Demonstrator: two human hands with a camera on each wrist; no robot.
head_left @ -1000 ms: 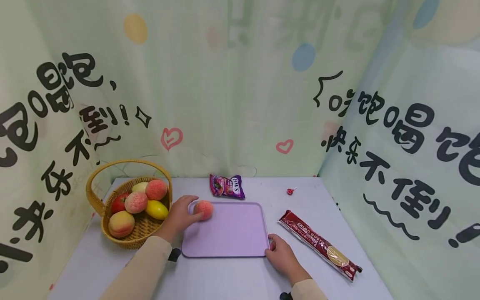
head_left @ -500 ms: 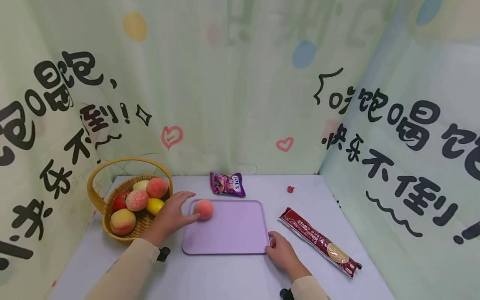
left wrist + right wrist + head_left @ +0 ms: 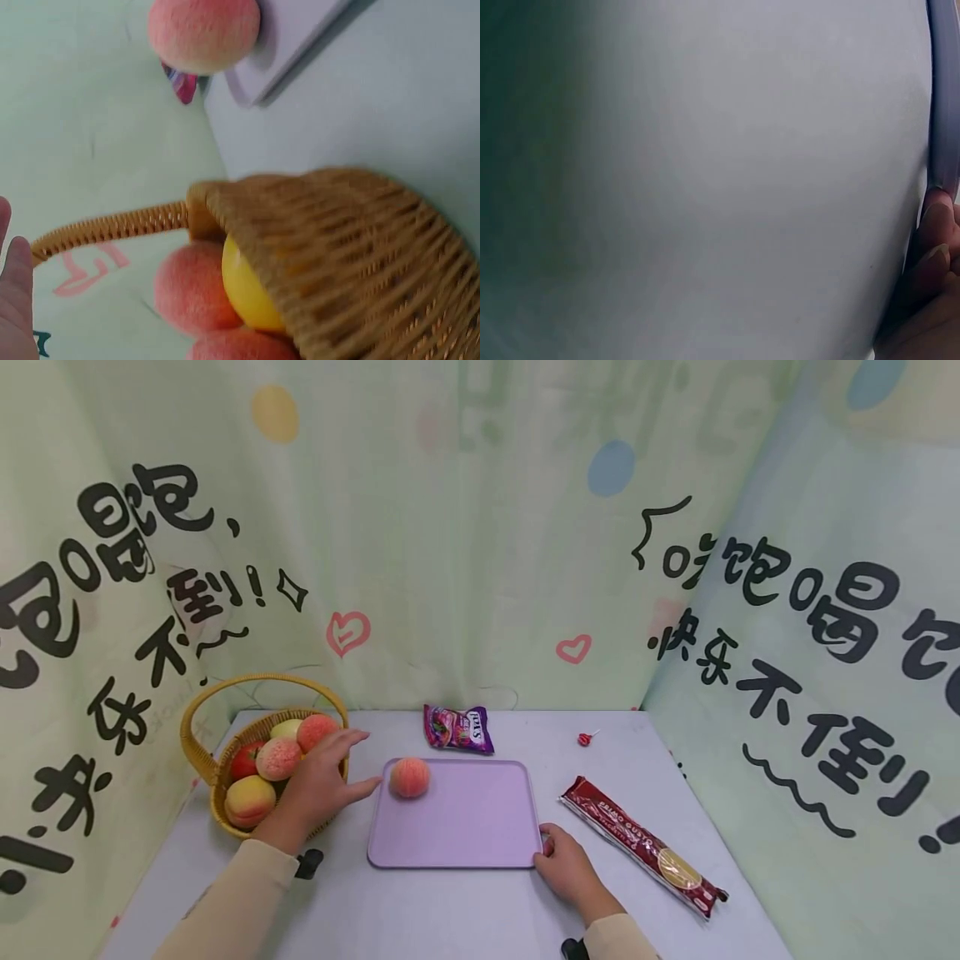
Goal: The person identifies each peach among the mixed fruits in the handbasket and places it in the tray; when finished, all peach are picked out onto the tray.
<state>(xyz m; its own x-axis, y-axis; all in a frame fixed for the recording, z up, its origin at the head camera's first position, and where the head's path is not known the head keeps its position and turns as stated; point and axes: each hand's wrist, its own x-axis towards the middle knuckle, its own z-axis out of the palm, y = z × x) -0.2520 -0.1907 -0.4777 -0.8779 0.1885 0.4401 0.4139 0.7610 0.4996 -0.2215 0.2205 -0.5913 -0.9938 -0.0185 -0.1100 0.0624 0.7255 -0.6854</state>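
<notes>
A peach (image 3: 410,777) lies on the upper left corner of the lilac tray (image 3: 465,827). My left hand (image 3: 318,785) is apart from it, over the right side of the wicker basket (image 3: 217,802), thumb and fingers spread and holding nothing. Inside the basket are several fruits, among them a pinkish peach (image 3: 278,758), a yellow-red peach (image 3: 250,801) and a yellow fruit (image 3: 251,289), which the hand covers in the head view. At the tray's lower right corner my right hand (image 3: 566,868) grips the rim; its curled fingers (image 3: 935,225) show at the edge in the right wrist view.
Behind the tray lies a purple snack bag (image 3: 457,729). A small red lollipop (image 3: 584,739) is at the back right, and a long dark red packet (image 3: 645,847) lies slantwise to the right. Printed curtains enclose the white table (image 3: 435,914) at the back and sides.
My left hand has let go of the peach, leaving it on the tray, and has moved left to the basket with fingers spread. The right hand stays at the tray's corner.
</notes>
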